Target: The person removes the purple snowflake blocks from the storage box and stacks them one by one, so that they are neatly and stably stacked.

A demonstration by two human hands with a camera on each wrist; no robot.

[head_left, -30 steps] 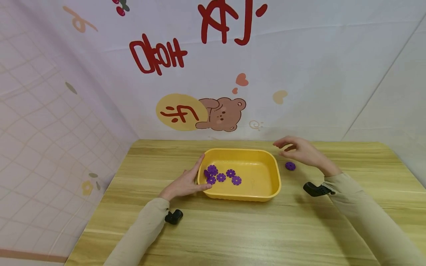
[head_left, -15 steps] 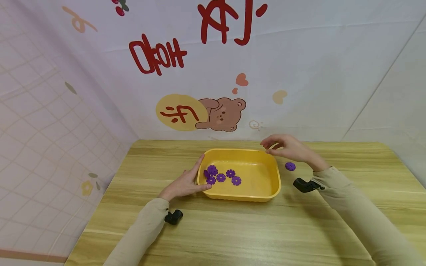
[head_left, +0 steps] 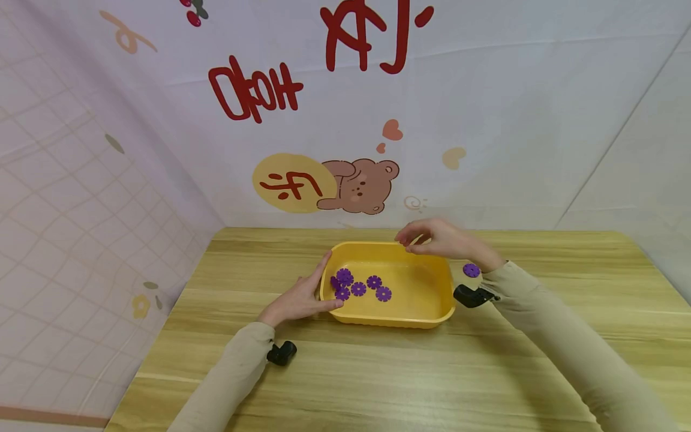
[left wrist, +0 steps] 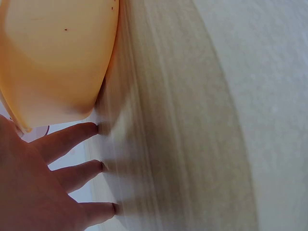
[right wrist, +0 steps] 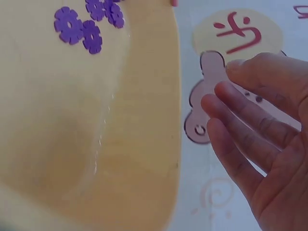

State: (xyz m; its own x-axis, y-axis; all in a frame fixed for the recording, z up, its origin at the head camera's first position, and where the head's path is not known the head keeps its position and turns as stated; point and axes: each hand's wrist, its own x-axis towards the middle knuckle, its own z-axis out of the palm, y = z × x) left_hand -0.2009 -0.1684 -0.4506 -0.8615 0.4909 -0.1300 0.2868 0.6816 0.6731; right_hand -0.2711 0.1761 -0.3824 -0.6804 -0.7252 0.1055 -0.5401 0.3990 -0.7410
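At the left end of a yellow plastic tray, my left hand spreads along the wall, its thumb over the near rim. In the left wrist view, straight fingers reach down beside the tray with their tips at the tabletop. Over the tray's far rim, toward the right, hovers my right hand. Its fingers are loosely bent and hold nothing, as the right wrist view shows. Several purple notched plastic discs lie in the tray's left half, some overlapping at the left wall.
Another purple disc lies on the wooden table, right of the tray and close to my right wrist. A printed cloth backdrop stands along the table's far edge. Each wrist carries a black camera.
My right hand has moved left, from beside the tray's right end to above its far rim. The left hand, tray and discs have stayed put.
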